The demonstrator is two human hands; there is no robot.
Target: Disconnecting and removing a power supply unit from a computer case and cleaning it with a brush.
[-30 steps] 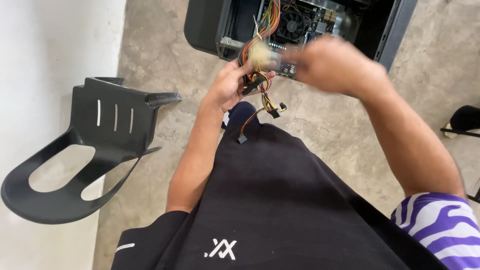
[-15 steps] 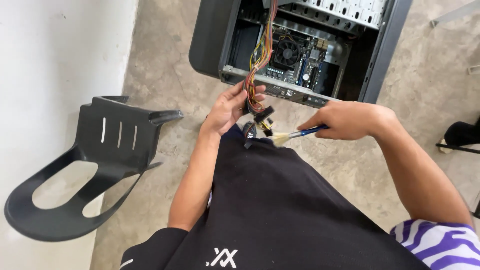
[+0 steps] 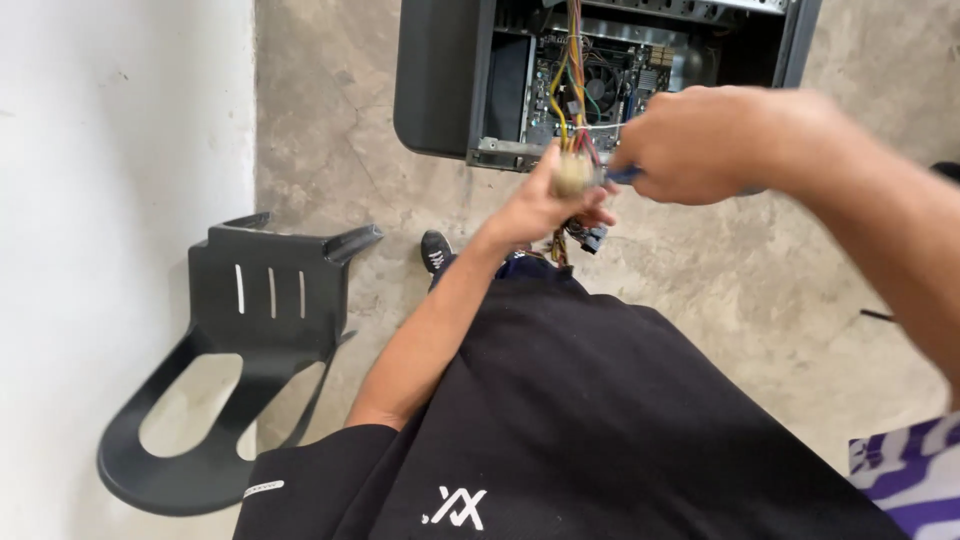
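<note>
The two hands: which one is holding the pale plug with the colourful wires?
The left hand holds the pale plastic connector; the right hand grips a blue-handled tool instead.

One head-worn camera looks steeply down, close over the hands, at the computer case on the floor.

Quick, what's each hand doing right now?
Left hand: closed on a pale cable connector.
Right hand: closed on a blue-handled tool.
</note>
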